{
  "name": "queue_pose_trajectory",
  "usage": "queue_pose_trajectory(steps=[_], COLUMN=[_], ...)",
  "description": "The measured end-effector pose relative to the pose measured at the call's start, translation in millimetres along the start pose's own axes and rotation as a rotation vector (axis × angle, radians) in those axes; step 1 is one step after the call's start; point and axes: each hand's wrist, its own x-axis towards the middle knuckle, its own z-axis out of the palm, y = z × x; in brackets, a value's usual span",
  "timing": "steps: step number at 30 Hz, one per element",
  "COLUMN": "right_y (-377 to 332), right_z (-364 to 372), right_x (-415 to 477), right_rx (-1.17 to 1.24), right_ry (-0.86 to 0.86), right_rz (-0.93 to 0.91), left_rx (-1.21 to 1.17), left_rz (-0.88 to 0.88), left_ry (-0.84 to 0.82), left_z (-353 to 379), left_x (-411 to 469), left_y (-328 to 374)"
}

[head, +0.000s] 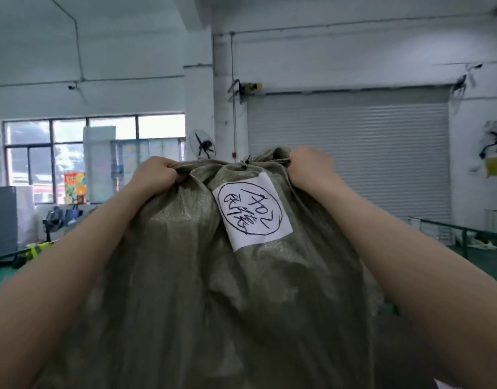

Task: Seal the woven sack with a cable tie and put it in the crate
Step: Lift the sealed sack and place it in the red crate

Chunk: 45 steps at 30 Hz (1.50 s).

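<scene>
Both hands' fingers (173, 175) clench the sack's (202, 276) gathered top

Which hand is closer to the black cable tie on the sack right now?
Right. The right hand grips the woven sack just right of the cable tie, bunched fabric between them. The left hand clutches the sack's edge farther off, to the tie's left.

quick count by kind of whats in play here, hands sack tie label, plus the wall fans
hands: 2, left and right
woven sack: 1
black cable tie: 1
paper label: 1
wall fans: 3
total: 8
</scene>
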Motion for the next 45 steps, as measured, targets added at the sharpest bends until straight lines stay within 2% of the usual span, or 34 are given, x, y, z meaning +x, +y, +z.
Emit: queue_pose_trajectory(steps=[3,9,18,21,24,30,36,42,45], right_y=[1,2,15,18,26,52,80,93,78], right_z=[-4,-1,43,70,100,179,236,259,269], right_x=[10,33,77,91,98,107,108,107,111], right_rx=[0.026,0.075,0.221,0.231,0.218,0.213,0.118,-0.004,-0.051], right_ry=[0.046,0.200,0.626,0.714,0.670,0.514,0.333,0.244,0.133], right_rz=[0.042,0.050,-0.015,-0.013,0.027,0.058,0.072,-0.050,-0.099], left_rx=[0.102,0.226,0.171,0.156,0.165,0.186,0.162,0.053,0.009], left_rz=[0.054,0.144,0.378,0.426,0.469,0.458,0.333,0.211,0.117], left_ry=[0.058,0.287,0.512,0.548,0.552,0.436,0.289,0.197,0.186], left_z=[-10,-15,17,38,64,132,208,259,266], left_x=[14,38,73,90,103,133,148,150,146], left_y=[11,29,23,12,3,-28,-73,-108,-137])
